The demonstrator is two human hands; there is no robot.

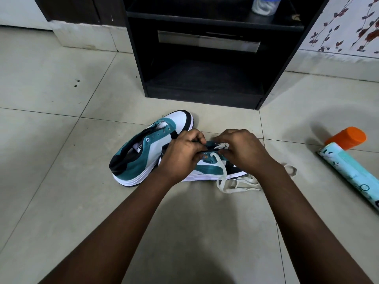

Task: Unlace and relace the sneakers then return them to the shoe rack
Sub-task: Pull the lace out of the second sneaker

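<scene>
Two teal, white and black sneakers lie on the tiled floor in front of the black shoe rack [209,93]. The left sneaker [147,150] has bare eyelets and no lace. The right sneaker [207,170] lies on its side under my hands. My left hand [182,154] pinches its eyelet flap. My right hand [242,150] grips the cream lace [222,167] at the eyelets. The lace's loose length [240,184] trails over the floor to the right. The sneaker's toe is hidden by my right hand.
A teal cylindrical can with an orange cap [348,160] lies on the floor at the right. A clear jar with a blue lid [265,5] stands on the rack's upper shelf. The rack's bottom compartment [205,78] is open.
</scene>
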